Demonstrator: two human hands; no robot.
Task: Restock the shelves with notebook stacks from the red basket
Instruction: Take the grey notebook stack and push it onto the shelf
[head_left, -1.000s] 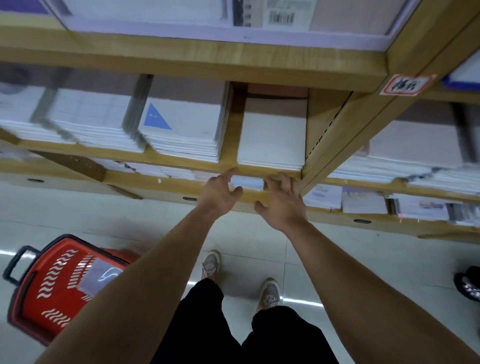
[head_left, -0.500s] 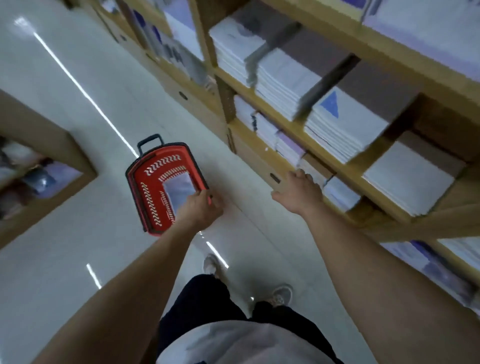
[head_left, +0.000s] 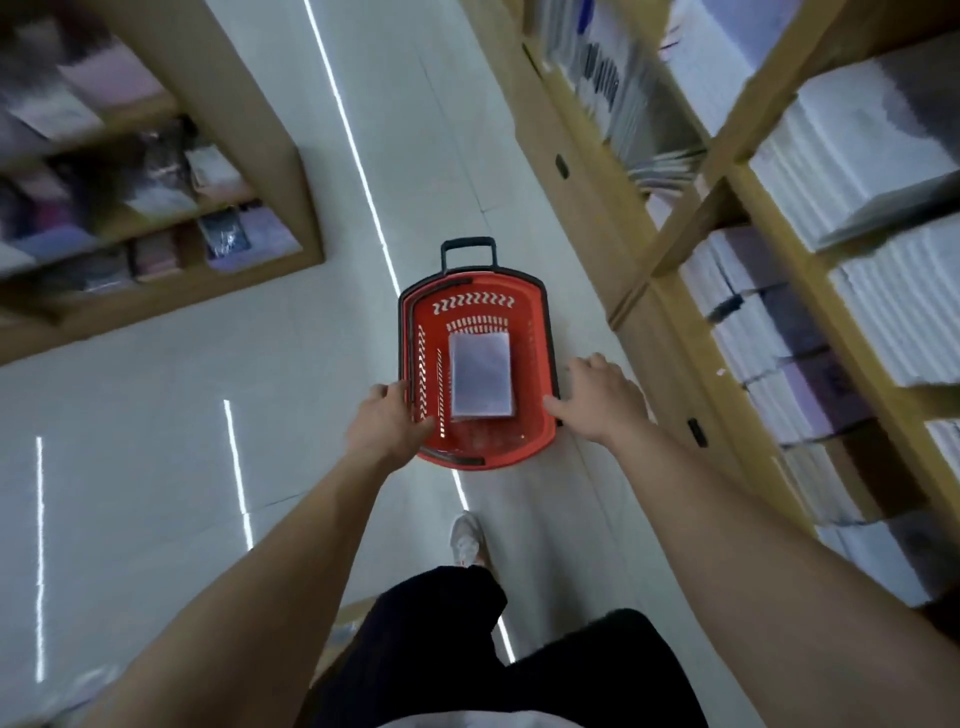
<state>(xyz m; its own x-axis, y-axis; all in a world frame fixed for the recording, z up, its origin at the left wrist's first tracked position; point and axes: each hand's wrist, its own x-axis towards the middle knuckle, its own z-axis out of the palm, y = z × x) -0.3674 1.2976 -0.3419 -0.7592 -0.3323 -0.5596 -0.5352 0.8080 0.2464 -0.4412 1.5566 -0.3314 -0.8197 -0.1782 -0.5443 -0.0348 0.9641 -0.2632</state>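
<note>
on floor between shelves (head_left: 670, 260): basket (head_left: 480, 304) holds one stack (head_left: 480, 376) | left hand (head_left: 387, 423), right hand (head_left: 597, 397) released, spread by basket sides | step: reaching for stack | next: grip both edges, lift level

Bare forearms (head_left: 291, 545); black trousers (head_left: 447, 649); 1 pale sneaker (head_left: 466, 538); white shirt hem (head_left: 467, 721).

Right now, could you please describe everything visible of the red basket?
The red basket looks like slotted plastic with a dark rim and a black pull handle at its far end. It stands on the pale floor, holding one wrapped notebook stack lying flat. The left hand and right hand flank its side rims.
</note>
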